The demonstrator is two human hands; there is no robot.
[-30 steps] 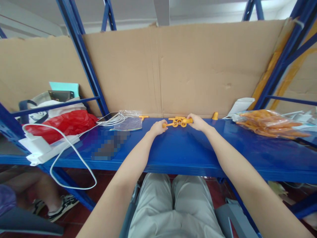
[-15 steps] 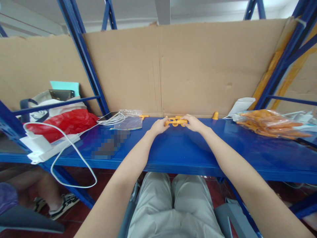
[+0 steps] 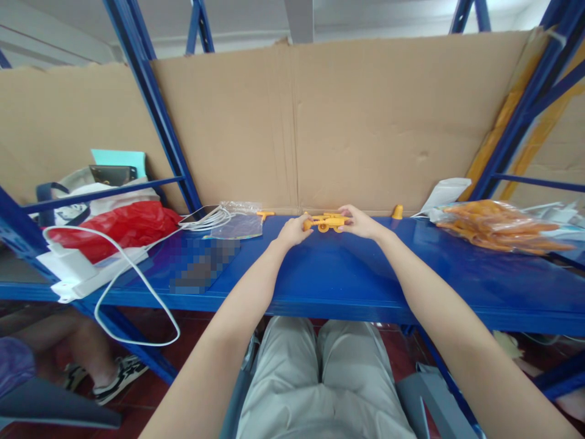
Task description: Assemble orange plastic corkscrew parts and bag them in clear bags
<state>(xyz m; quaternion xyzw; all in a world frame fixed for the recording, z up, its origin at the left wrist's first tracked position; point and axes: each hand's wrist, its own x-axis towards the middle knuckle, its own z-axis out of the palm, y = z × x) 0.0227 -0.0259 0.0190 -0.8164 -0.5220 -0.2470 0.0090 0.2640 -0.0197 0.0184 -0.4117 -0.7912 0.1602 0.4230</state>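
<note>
A small yellow-orange toy vehicle (image 3: 326, 222) with round wheels sits at the back of the blue tabletop (image 3: 338, 274), close to the cardboard. My left hand (image 3: 294, 231) is closed on its left end, thumb and fingers pinching it. At its right end my right hand (image 3: 359, 222) grips with bent fingers, partly covering that end. A yellow T-shaped piece (image 3: 265, 214) lies to the left of my left hand. Off to the right of my right hand stands a small yellow cone-like piece (image 3: 397, 212).
A clear plastic bag (image 3: 237, 225) and coiled white cable lie at left, near a red bag (image 3: 123, 228) and white power strip (image 3: 86, 277). On the right is a bag of orange parts (image 3: 498, 227). Cardboard (image 3: 365, 122) walls the back. Another person's leg (image 3: 86, 353) shows lower left.
My right hand has lifted slightly and shifted a little right along the toy vehicle, showing more of its right end. My left hand keeps its place.
</note>
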